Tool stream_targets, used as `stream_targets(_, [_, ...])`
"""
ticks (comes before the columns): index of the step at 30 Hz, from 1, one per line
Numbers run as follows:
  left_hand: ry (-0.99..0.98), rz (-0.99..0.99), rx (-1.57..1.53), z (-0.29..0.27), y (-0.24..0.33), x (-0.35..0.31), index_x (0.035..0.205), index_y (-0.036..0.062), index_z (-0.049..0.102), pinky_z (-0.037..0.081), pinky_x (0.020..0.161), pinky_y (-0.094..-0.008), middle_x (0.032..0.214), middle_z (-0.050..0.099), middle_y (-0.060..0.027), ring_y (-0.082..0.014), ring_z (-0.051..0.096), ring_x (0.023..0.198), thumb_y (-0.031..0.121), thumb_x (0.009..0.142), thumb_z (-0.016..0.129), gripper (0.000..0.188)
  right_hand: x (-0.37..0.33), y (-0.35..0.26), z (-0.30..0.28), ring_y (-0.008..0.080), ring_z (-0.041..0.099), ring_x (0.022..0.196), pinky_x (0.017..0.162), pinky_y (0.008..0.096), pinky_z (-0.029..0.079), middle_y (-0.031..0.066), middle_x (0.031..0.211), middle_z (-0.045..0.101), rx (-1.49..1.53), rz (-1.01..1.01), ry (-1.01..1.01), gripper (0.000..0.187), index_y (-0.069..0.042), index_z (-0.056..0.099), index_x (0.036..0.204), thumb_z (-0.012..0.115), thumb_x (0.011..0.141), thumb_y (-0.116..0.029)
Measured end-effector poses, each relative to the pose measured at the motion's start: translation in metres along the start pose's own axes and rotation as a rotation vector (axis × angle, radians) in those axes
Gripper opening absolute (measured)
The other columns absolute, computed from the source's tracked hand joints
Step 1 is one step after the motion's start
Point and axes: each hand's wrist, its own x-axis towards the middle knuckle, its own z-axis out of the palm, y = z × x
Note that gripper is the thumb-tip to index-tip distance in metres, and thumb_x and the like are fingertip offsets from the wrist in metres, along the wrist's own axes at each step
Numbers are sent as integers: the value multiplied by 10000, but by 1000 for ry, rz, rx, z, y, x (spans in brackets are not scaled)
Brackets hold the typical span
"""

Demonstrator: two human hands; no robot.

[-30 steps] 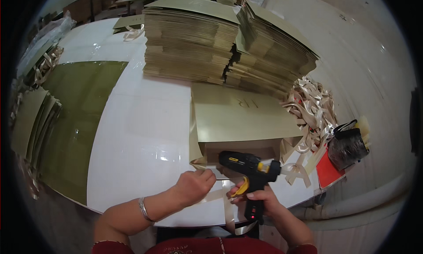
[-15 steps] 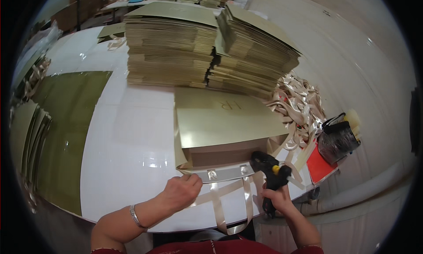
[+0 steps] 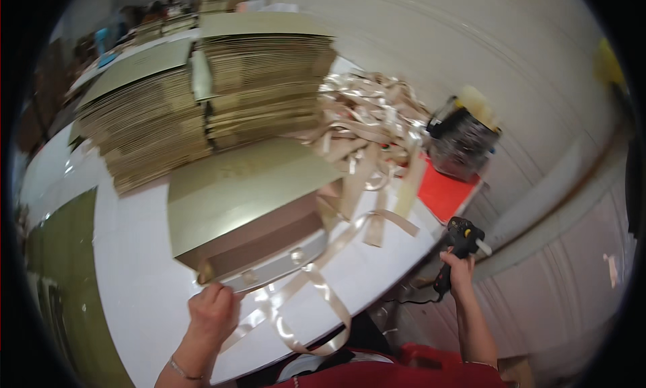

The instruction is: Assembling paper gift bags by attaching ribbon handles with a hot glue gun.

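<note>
A gold paper bag (image 3: 249,193) lies on the white table with its mouth facing me. Along the near edge of the mouth runs a grey-white strip (image 3: 272,273), where the two ends of a satin ribbon loop (image 3: 340,317) are fixed. The loop hangs toward me over the table edge. My left hand (image 3: 214,314) is closed on the strip's left end, beside the bag's corner. Out past the table's right edge, my right hand (image 3: 461,273) grips a black hot glue gun (image 3: 464,234) with a pale glue stick at its back, apart from the bag.
Two tall stacks of flat gold bags (image 3: 151,119) stand behind the bag. A heap of beige ribbons (image 3: 377,119) lies to their right. Beyond it, a dark plastic-wrapped container (image 3: 463,142) stands by a red sheet (image 3: 447,189). An olive sheet (image 3: 67,273) covers the table's left side.
The glue gun has moved from the strip's right end out past the table's right edge. My left hand still holds the strip. The view has turned to the right.
</note>
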Motion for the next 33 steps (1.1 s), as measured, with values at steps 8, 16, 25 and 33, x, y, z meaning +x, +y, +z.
stream_targets(8, [21, 26, 44, 4, 5, 6, 657, 58, 508, 433, 430, -323, 650, 513, -82, -236, 545, 521, 62, 649, 724, 217, 88, 25, -89, 274, 557, 608, 532, 344, 491, 192, 808, 585, 492, 645, -335, 258, -8, 554, 826, 606, 688, -220])
stream_targets(16, [93, -118, 116, 11, 3, 8, 687, 54, 531, 435, 417, -327, 641, 530, -69, -233, 540, 496, 64, 700, 702, 172, 120, 77, -79, 349, 637, 687, 580, 423, 533, 211, 817, 644, -10, 652, -407, 258, -10, 610, 806, 608, 679, -234])
stream_targets(25, [133, -405, 400, 37, 5, 37, 723, 68, 594, 446, 430, -347, 666, 575, -79, -240, 583, 566, 86, 732, 616, 30, -47, -84, 165, 335, 514, 1106, 974, 453, 369, 161, 1147, 570, -307, -1329, -872, 314, -39, 603, 1060, 612, 769, -156])
stream_targets(33, [-312, -462, -228, 11, 10, 32, 1232, 17, 495, 396, 936, -438, 1196, 533, -223, -379, 507, 1094, 305, 850, 567, 483, -27, -66, 218, 319, 583, 977, 876, 403, 453, 181, 995, 632, -468, -1242, -965, 387, -26, 586, 1126, 418, 904, -295])
